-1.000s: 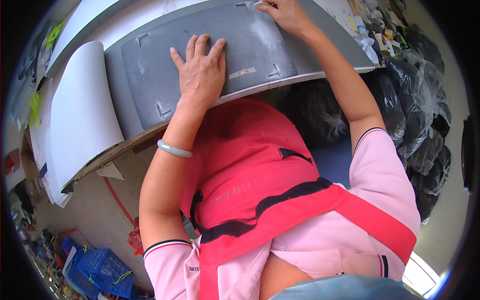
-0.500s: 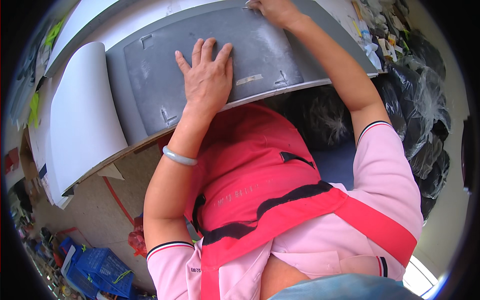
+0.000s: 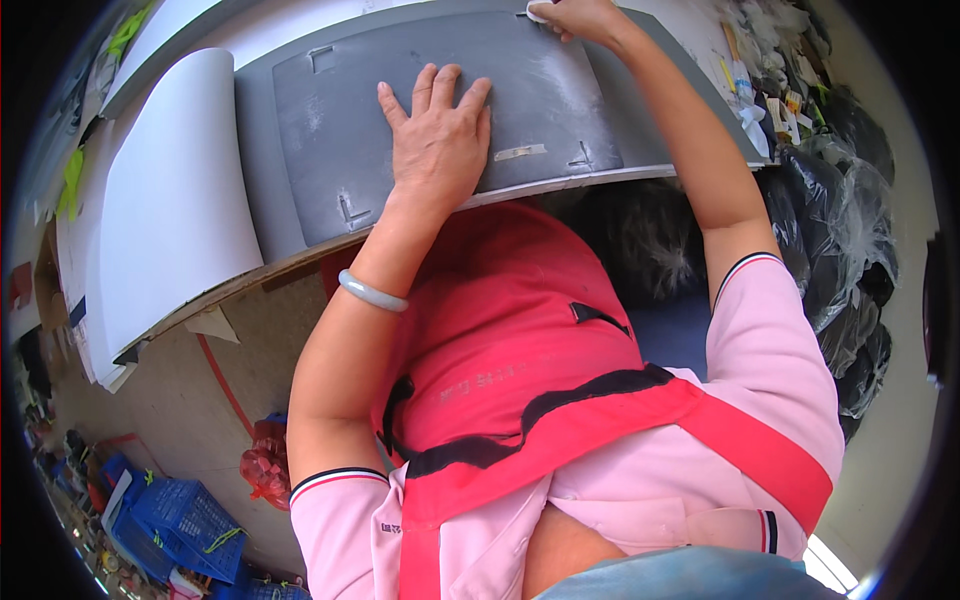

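Observation:
A thin dark grey template with L-shaped slots near its corners lies on a grey sheet. Fingers spread, my left hand presses flat on the template's middle. My right hand is closed in a pinch at the template's far right corner, by the slot there. Between its fingers shows a small white chalk-like piece; its exact kind is unclear. White powdery smears surround the slots. A strip of tape sticks to the template near its front edge.
A curled white sheet lies on the left of the table. Black plastic bags crowd the right side, with scraps and tools behind them. Blue baskets and a red bag stand on the floor at lower left.
The view has shifted a little, so the table appears farther right. My left hand stays flat on the template. My right hand remains at the far right slot, its white piece now showing more.

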A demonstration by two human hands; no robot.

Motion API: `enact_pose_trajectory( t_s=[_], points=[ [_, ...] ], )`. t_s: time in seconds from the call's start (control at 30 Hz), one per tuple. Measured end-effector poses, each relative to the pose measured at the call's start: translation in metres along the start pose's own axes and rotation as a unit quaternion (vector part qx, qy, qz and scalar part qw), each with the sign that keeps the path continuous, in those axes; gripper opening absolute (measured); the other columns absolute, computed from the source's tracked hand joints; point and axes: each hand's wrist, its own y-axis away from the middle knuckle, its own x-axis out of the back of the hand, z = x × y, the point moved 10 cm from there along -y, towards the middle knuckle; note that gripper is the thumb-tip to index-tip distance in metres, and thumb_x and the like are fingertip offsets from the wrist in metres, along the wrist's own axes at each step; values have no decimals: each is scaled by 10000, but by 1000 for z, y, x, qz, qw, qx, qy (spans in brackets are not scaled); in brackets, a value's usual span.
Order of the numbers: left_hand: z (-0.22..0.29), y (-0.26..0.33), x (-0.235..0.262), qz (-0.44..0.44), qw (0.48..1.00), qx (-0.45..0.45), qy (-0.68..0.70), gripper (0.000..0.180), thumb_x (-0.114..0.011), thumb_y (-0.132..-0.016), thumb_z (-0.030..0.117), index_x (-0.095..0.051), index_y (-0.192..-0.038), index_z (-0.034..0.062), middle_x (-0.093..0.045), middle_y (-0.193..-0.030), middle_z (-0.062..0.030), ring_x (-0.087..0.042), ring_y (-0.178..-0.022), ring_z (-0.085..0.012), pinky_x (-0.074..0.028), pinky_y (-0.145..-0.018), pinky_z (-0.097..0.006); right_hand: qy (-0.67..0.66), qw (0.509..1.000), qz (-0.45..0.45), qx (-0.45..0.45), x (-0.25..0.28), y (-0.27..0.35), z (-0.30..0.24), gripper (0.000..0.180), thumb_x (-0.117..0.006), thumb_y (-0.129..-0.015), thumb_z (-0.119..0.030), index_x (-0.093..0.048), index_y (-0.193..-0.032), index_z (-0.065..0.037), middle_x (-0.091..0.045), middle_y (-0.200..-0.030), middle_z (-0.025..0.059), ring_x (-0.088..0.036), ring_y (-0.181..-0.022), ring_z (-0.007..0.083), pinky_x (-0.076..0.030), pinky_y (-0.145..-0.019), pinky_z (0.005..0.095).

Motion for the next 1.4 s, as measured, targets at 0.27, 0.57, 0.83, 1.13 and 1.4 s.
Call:
enact_pose_trajectory(
  t_s=[0.27,0.57,0.83,1.13,1.4],
  points=[
    [5,-5,-6,-11,1000,-1,-13,356,-565,-1012,290,-630,-1352,208,-522,-1443,-112,-419,-1432,-333,-223,-1132,-751,-3,939,122,322,-48,2,-143,272,-672,-918,-258,-714,-936,10,-709,-860,238,-712,-842,382,-541,-738,455],
    [5,-3,-1,21,999,-11,40,350,-587,-959,228,-664,-1272,91,-527,-1373,-178,-411,-1392,-389,-204,-1082,-826,66,919,74,383,-121,-22,-239,248,-630,-922,-235,-705,-884,-2,-696,-877,266,-674,-862,464,-538,-793,518],
    [4,1,-2,46,997,-18,53,374,-571,-949,202,-653,-1291,74,-510,-1389,-187,-403,-1396,-394,-192,-1083,-828,171,919,53,352,-127,-29,-243,261,-615,-920,-240,-715,-879,-2,-701,-896,267,-680,-889,459,-544,-816,519],
    [7,-3,0,19,1000,-17,1,349,-582,-990,251,-643,-1296,92,-521,-1381,-162,-431,-1378,-348,-253,-1076,-808,-169,973,8,160,-120,-30,-215,145,-548,-888,-22,-651,-965,47,-691,-710,135,-676,-572,177,-562,-483,324],
    [5,1,1,49,998,-21,13,351,-572,-984,254,-648,-1284,89,-548,-1351,-167,-466,-1342,-353,-285,-1063,-788,-294,949,-47,105,-135,-14,-191,62,-615,-906,-45,-628,-866,1,-659,-654,97,-628,-533,140,-521,-457,286]
  ],
)
